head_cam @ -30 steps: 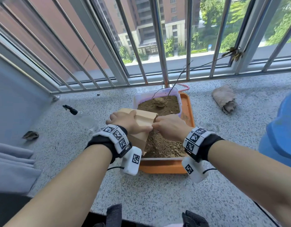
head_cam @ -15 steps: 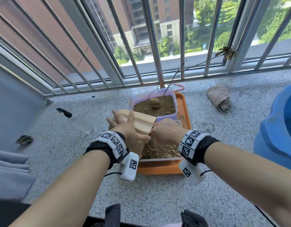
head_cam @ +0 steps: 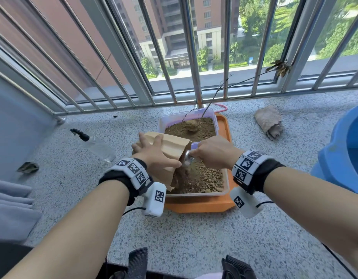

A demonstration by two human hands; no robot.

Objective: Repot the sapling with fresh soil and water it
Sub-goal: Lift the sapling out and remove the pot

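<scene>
Since half a second ago our left hand (head_cam: 154, 156) has spread its fingers wider over the top of the brown paper bag (head_cam: 170, 150), and a shiny metal spoon (head_cam: 187, 159) now shows at the bag's mouth where it was hidden before. Our right hand (head_cam: 212, 153) has its fingers curled tight round the spoon's handle; the left presses flat on the bag with straight, splayed fingers.

The bag is creased kraft paper, tipped on its side with its mouth over the near clear plastic tub (head_cam: 224, 190), which holds lumpy, pebbly brown soil (head_cam: 202, 178). Right behind it sits a lilac plastic pot (head_cam: 164, 120) of finer, smoother soil, and the sapling (head_cam: 212, 97) is there: a thin bare twig rising from a root clod and leaning right toward the bars, with a few dry leaves at its tip. Both containers sit on an orange tray (head_cam: 198, 206) on the speckled stone ledge (head_cam: 194, 238).

Around us: a clear spray bottle (head_cam: 97, 147) lying on the left, a rolled beige rag (head_cam: 269, 122) on the right, a blue plastic bucket (head_cam: 335, 158) at the far right edge. Our wrists partly cover the tub's near corners.
</scene>
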